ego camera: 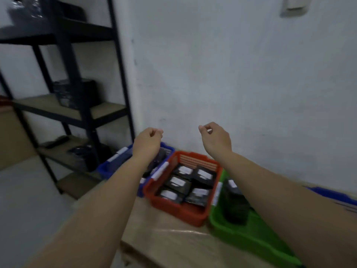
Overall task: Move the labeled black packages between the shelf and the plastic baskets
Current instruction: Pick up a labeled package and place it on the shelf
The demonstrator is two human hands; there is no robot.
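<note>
Cardboard surface (173, 242) under baskets (179, 209); white wall (231, 74)

Baskets: blue (108, 167), red (185, 211), green (257, 238). Pkgs (178, 182) black w/ white labels.

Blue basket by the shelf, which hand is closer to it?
Left. The left hand hovers right above the blue basket; the right hand is raised beyond the red basket.

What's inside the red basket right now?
The red basket holds about five black packages with white labels, lying flat in a single visible layer. Whether more lie beneath them is hidden.
</note>
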